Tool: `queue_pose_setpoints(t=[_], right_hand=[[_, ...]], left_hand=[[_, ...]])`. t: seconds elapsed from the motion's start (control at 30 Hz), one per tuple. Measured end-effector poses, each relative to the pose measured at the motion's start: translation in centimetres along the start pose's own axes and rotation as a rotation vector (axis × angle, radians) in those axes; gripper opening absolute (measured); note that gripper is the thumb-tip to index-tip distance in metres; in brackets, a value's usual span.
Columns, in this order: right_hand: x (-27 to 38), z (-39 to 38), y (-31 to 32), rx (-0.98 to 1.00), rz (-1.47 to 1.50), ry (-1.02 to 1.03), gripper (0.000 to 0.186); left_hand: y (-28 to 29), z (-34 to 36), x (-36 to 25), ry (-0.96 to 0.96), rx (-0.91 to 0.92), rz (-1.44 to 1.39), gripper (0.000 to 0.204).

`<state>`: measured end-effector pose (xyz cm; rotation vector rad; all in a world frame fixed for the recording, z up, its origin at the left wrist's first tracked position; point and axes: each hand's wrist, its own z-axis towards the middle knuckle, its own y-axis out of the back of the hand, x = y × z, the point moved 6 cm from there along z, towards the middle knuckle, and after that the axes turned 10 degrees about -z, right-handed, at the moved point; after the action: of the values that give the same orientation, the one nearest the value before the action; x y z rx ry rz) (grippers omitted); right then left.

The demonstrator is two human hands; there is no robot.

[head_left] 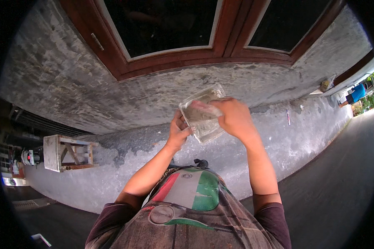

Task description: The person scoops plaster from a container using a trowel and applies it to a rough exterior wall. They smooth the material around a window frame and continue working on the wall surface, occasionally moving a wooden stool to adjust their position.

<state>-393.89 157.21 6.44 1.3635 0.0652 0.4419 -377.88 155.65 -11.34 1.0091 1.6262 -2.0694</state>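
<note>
I hold a clear, shallow plastic container [203, 128] up in front of my chest with both hands, tilted toward the wall. My left hand [178, 132] grips its lower left edge with thumb and fingers. My right hand [235, 118] reaches over its right rim, fingers pressed onto pale grey stuff [200, 110] inside. What that stuff is cannot be told. Both forearms rise from the lower edge of the view.
A rough grey plastered wall [112, 95] is right ahead, with a dark-paned window in a brown wooden frame [174, 60] above. A white-painted wooden stand [68, 152] sits at the left. Dark pavement [336, 178] runs to the right, where a person in a blue shirt [356, 93] bends far off.
</note>
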Motion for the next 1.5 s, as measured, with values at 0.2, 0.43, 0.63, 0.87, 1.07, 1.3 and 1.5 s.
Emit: queue_pose_setpoints(t=[0.2, 0.43, 0.63, 0.87, 1.07, 1.3, 1.5], right_hand=[[1.2, -0.1, -0.8, 0.140, -0.014, 0.085, 0.047], [0.6, -0.3, -1.2, 0.053, -0.075, 0.070, 0.045], [-1.4, -0.9, 0.4, 0.007, 0.009, 0.073, 0.041], [-0.6, -1.6, -1.8, 0.238, 0.046, 0.197, 0.045], [-0.7, -1.7, -1.9, 0.120, 0.059, 0.104, 0.039], [-2.0, -2.7, -0.3, 0.253, 0.214, 0.176, 0.042], [0.2, -2.5, -1.1, 0.339, 0.095, 0.231, 0.043]], left_hand=[[0.1, 0.5, 0.6, 0.059, -0.018, -0.025, 0.088], [-0.7, 0.5, 0.9, 0.057, 0.005, -0.048, 0.087], [-0.3, -0.9, 1.0, 0.169, 0.045, -0.050, 0.090], [-0.3, -1.1, 0.9, 0.173, 0.010, -0.139, 0.087], [-1.0, -1.7, -0.1, 0.223, 0.034, -0.056, 0.084], [2.2, -3.6, 0.0, 0.189, -0.043, -0.086, 0.080], [1.3, -3.3, -0.1, 0.296, -0.050, -0.080, 0.075]])
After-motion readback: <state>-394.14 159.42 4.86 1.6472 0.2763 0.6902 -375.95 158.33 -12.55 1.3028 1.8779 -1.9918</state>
